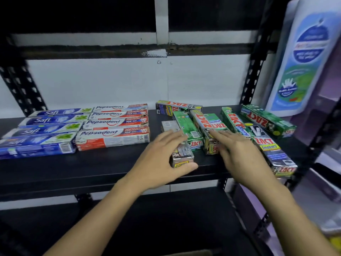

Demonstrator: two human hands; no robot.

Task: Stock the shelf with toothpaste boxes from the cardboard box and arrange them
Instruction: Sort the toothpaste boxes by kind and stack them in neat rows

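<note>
On the right of the shelf (110, 163), the left hand (160, 163) grips a silver box (181, 156) and the right hand (239, 157) rests flat on jumbled boxes (201, 122), probably to square them.

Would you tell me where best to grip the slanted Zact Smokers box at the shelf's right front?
Probably pinch the Zact Smokers box across its width at the near end, from the front: that end lies free by the shelf edge, while the far end abuts other boxes.
</note>
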